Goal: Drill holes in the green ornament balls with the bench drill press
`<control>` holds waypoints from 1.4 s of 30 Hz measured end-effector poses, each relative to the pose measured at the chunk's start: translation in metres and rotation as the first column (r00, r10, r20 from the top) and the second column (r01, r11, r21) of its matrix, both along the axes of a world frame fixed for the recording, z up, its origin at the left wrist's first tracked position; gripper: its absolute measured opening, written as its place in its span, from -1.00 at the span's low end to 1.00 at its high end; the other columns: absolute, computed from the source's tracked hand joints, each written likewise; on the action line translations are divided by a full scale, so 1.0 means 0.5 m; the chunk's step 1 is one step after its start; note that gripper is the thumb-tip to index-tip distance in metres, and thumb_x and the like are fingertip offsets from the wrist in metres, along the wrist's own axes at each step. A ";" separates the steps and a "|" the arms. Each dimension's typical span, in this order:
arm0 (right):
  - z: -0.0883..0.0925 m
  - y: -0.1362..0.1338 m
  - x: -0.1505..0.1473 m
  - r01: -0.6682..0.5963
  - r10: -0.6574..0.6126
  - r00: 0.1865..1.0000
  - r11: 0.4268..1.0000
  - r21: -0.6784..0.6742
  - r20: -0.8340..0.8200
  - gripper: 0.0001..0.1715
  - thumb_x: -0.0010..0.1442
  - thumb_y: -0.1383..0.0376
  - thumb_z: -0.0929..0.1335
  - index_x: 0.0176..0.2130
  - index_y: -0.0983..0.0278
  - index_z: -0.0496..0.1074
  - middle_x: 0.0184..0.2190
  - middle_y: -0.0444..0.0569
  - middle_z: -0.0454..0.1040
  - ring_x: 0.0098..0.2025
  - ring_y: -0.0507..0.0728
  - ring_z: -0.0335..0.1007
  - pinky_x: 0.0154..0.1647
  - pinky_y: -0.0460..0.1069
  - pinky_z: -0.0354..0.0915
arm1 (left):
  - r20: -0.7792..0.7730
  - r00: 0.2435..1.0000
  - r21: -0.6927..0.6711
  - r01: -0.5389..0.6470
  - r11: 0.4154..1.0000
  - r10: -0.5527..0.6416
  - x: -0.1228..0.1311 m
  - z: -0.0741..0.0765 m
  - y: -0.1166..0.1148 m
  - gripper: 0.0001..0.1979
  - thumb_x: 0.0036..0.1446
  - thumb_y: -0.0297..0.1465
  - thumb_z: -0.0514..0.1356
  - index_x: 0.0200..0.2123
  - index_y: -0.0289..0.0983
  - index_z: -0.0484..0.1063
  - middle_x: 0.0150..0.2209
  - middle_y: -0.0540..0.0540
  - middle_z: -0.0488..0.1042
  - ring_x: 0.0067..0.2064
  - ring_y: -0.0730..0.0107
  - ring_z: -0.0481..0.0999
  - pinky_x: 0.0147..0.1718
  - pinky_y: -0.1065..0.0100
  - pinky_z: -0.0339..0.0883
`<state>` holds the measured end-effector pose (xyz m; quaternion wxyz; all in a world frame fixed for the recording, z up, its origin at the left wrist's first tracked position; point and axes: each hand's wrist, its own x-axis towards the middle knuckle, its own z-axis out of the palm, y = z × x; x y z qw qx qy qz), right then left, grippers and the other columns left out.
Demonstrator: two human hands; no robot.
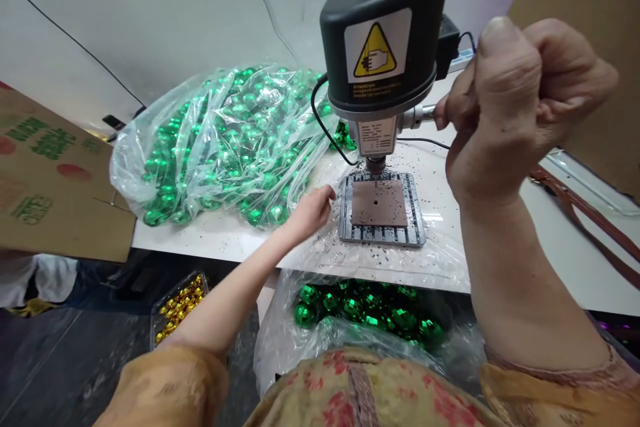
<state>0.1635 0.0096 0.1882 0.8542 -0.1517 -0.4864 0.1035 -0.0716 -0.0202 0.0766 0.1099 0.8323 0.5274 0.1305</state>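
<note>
A small black bench drill press (387, 33) stands on the white table, its thin bit pointing down above a brown square plate (363, 210). That plate has a round hole near its middle and lies on the grooved metal base (383, 235), among dark shavings. My right hand (515, 107) is closed around the feed handle at the press's right side and hides most of it. Just left of the base is my left hand (313, 212), fingers curled together; whatever they hold is hidden. Behind it lies a clear plastic bag (130, 160) full of shiny green faceted balls (245, 133).
Below the table edge, in front of me, an open plastic bag (277, 347) holds more green balls (350, 307). A tray of gold balls (183, 303) sits at lower left. Cardboard boxes (60, 180) flank both sides. A brown strap (580, 213) lies on the right.
</note>
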 end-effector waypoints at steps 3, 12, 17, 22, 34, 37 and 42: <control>-0.005 -0.002 0.003 0.040 -0.040 0.999 0.999 -0.015 0.028 -0.38 0.21 0.13 0.46 -0.63 0.21 0.07 -0.72 -0.27 0.05 -0.68 -0.09 0.02 -0.58 0.00 -0.11 | -0.285 0.934 0.121 -0.186 0.975 0.214 -0.016 -0.025 0.115 -0.63 0.08 -0.69 0.13 -0.07 -0.31 0.47 -0.04 -0.36 0.50 0.02 -0.05 0.48 -0.02 0.08 0.37; -0.008 -0.012 0.006 0.010 -0.008 0.997 1.000 -0.012 0.082 -0.44 0.28 0.19 0.41 -0.60 0.26 0.11 -0.70 -0.27 0.11 -0.66 -0.11 0.08 -0.59 -0.04 -0.04 | -0.627 0.740 0.153 -0.189 0.970 0.244 -0.059 -0.033 0.183 -0.72 0.16 -0.61 0.18 -0.05 -0.42 0.51 0.11 -0.49 0.42 0.24 -0.29 0.31 0.07 0.00 0.30; -0.010 -0.016 0.006 0.011 -0.009 0.996 1.000 -0.015 0.093 -0.46 0.32 0.31 0.37 -0.61 0.27 0.11 -0.69 -0.28 0.05 -0.65 -0.13 0.09 -0.58 -0.08 0.00 | -0.415 0.895 0.159 -0.105 0.982 0.164 -0.066 -0.001 0.166 -0.60 0.22 -0.51 0.21 0.13 -0.27 0.44 0.12 -0.35 0.43 0.11 -0.06 0.46 0.06 0.06 0.34; -0.011 -0.019 0.005 0.031 -0.024 0.995 0.997 -0.065 0.095 -0.43 0.33 0.22 0.37 -0.61 0.24 0.09 -0.66 -0.25 -0.01 -0.64 -0.11 0.07 -0.58 -0.08 0.05 | 0.551 0.830 -0.021 -0.088 0.996 0.085 -0.028 0.005 0.094 -0.54 0.21 -0.19 0.29 0.14 -0.19 0.40 -0.03 -0.17 0.50 -0.08 0.17 0.58 -0.08 0.16 0.48; -0.013 -0.029 0.006 0.041 -0.028 0.994 0.992 -0.120 0.104 -0.40 0.32 0.15 0.38 -0.60 0.23 0.06 -0.64 -0.22 -0.01 -0.62 -0.09 0.11 -0.54 -0.05 0.09 | 0.820 0.138 -0.572 0.178 0.800 0.555 0.090 -0.040 0.045 -0.37 -0.06 -0.09 0.49 -0.02 -0.20 0.34 -0.23 -0.06 0.59 -0.34 0.31 0.62 -0.31 0.29 0.48; -0.012 -0.033 0.006 0.049 -0.033 0.992 0.991 -0.128 0.119 -0.40 0.32 0.11 0.37 -0.60 0.23 0.06 -0.64 -0.22 -0.01 -0.61 -0.09 0.14 -0.53 -0.06 0.10 | 0.836 0.119 -0.545 0.073 0.835 0.535 0.101 -0.050 0.057 -0.41 -0.15 -0.22 0.53 -0.10 -0.21 0.36 -0.29 0.01 0.56 -0.33 0.42 0.57 -0.31 0.38 0.42; -0.013 -0.034 0.006 0.049 -0.036 0.992 0.993 -0.109 0.117 -0.40 0.34 0.13 0.37 -0.59 0.24 0.05 -0.64 -0.22 -0.01 -0.61 -0.11 0.10 -0.53 -0.06 0.10 | 0.891 0.209 -0.422 0.061 0.905 0.402 0.110 -0.069 0.073 -0.38 -0.13 -0.26 0.53 0.02 -0.19 0.45 -0.20 -0.01 0.58 -0.17 0.38 0.57 -0.11 0.33 0.40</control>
